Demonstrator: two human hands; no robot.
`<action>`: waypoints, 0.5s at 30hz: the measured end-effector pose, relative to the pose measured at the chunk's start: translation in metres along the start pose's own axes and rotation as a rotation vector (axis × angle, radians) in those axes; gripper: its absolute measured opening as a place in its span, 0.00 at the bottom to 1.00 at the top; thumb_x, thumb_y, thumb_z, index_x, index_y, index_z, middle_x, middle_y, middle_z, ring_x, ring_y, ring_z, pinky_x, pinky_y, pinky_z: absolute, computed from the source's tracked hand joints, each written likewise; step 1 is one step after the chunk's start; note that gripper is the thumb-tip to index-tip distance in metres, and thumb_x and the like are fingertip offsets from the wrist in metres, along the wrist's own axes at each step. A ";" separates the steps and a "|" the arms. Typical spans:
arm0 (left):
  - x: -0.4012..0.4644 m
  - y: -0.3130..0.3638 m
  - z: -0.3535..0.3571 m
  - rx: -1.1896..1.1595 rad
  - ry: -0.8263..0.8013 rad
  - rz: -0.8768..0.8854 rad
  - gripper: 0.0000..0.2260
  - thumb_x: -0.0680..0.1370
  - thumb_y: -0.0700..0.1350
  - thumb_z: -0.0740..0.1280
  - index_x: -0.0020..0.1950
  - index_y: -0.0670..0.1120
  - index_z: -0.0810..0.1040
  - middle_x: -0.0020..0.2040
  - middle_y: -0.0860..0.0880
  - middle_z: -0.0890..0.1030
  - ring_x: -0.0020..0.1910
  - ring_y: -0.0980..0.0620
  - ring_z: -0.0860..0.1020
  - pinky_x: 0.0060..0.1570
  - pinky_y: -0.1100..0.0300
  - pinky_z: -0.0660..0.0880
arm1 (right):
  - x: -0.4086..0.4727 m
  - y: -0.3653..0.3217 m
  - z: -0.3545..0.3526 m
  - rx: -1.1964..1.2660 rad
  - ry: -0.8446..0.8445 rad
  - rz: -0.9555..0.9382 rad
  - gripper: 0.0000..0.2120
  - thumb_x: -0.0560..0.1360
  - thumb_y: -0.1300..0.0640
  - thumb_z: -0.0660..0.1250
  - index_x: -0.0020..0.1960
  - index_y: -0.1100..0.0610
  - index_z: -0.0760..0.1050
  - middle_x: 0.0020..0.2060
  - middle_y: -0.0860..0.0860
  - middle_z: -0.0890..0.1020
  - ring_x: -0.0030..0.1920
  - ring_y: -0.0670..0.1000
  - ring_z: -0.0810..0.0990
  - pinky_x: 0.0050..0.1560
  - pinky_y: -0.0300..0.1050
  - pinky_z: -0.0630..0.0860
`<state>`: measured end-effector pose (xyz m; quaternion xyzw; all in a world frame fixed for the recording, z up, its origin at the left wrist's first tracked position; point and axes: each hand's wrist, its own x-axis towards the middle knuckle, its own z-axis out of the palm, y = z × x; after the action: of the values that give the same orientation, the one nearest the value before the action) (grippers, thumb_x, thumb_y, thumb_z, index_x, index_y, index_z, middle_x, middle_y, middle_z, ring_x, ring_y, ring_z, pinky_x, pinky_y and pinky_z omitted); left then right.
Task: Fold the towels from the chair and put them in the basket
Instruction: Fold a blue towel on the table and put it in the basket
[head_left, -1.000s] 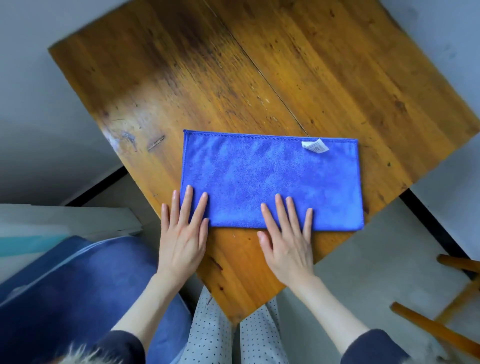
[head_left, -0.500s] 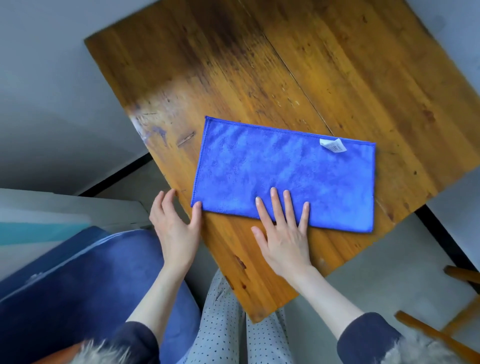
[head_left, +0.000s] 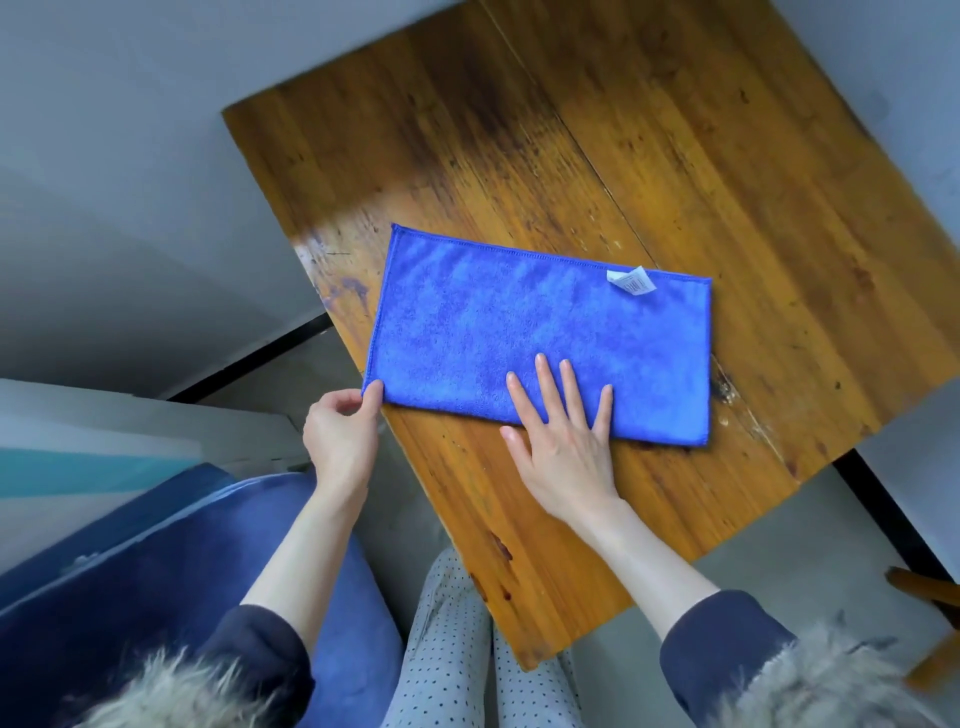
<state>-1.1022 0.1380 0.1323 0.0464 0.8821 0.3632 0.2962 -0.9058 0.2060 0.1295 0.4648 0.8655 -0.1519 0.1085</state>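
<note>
A blue towel (head_left: 519, 332), folded into a long rectangle with a white tag near its far right corner, lies flat on the wooden table (head_left: 675, 156). My left hand (head_left: 343, 431) pinches the towel's near left corner at the table's left edge. With straight, spread fingers, my right hand (head_left: 563, 431) presses flat on the near edge of the towel, around its middle. No basket is in view.
A blue cushioned seat (head_left: 130, 582) sits at the lower left, beside my legs. Part of a wooden chair (head_left: 930, 613) shows at the lower right. Grey floor surrounds the table, and a white and teal object (head_left: 78, 457) lies at the left.
My left hand has slid off the towel's near edge to its left corner and now pinches it. The right hand stays pressed flat on the towel. The camera view has shifted left.
</note>
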 end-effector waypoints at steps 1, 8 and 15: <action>0.000 0.003 0.000 -0.024 -0.004 -0.030 0.08 0.73 0.51 0.68 0.40 0.48 0.77 0.38 0.53 0.77 0.39 0.53 0.74 0.41 0.58 0.71 | 0.000 0.002 0.002 -0.024 -0.022 -0.004 0.28 0.79 0.40 0.45 0.76 0.44 0.42 0.76 0.50 0.41 0.73 0.52 0.32 0.69 0.67 0.34; -0.016 0.031 0.000 -0.185 0.031 0.060 0.08 0.75 0.46 0.64 0.37 0.50 0.69 0.37 0.51 0.73 0.35 0.52 0.70 0.37 0.60 0.67 | 0.005 0.003 -0.007 0.191 -0.034 -0.010 0.24 0.81 0.45 0.47 0.76 0.45 0.48 0.76 0.47 0.44 0.75 0.49 0.37 0.69 0.60 0.32; -0.065 0.096 0.032 -0.208 -0.063 0.450 0.10 0.78 0.44 0.59 0.40 0.54 0.61 0.35 0.55 0.69 0.30 0.60 0.68 0.34 0.66 0.66 | -0.017 0.051 -0.036 0.895 0.225 0.174 0.17 0.79 0.61 0.58 0.67 0.58 0.70 0.68 0.49 0.70 0.69 0.47 0.66 0.66 0.29 0.58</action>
<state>-1.0439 0.2090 0.2099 0.2222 0.7978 0.5072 0.2385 -0.8556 0.2319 0.1602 0.5502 0.6793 -0.4492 -0.1846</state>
